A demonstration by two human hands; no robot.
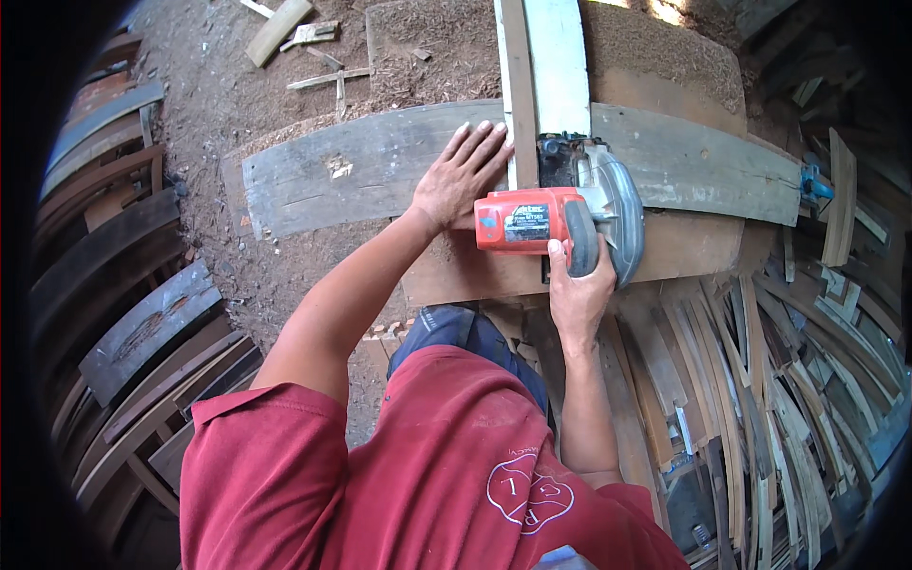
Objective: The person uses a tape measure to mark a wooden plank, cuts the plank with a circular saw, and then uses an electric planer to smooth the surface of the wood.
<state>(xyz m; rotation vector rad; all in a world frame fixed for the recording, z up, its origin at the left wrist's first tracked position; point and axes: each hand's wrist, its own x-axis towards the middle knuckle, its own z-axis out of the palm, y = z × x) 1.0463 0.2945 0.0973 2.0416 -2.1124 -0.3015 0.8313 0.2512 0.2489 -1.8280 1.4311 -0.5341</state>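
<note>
The right hand [578, 290] is clamped on the heavy, rigid saw's [560, 223] rear grip, while just left of the saw the left hand [461, 180] lies flat, fingers spread, on the stiff plank [361, 171].

The saw's blade is hidden under its grey guard [617, 214], and the right hand [578, 290] covers the handle [581, 237]. The pale board [559, 57] and narrow strip [518, 85] run off the top edge. The left hand [461, 180] hides part of the grey plank [361, 171]. The stacks at both rims (dark, badly bent) blur beyond counting.
</note>
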